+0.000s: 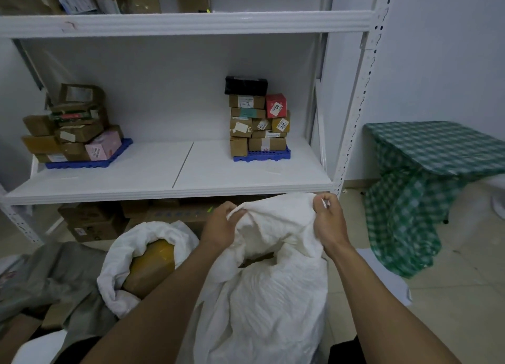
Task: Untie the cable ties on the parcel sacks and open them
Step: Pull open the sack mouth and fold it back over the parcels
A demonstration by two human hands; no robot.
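A white parcel sack [262,295] stands on the floor in front of me, its mouth gaping with a dark gap and a brown parcel showing inside. My left hand [221,225] pinches the left side of the sack's rim. My right hand [328,219] grips the right side of the rim, holding it up. To the left lies a second white sack [128,257], open, with a yellow-brown parcel [153,265] showing in its mouth. No cable tie is visible.
A white shelf unit [169,191] stands just behind the sacks, with stacked boxes on blue trays [262,154]. Cardboard boxes [93,221] sit under it. Grey sacks [54,276] lie at the left. A table with a green checked cloth [426,178] stands at the right.
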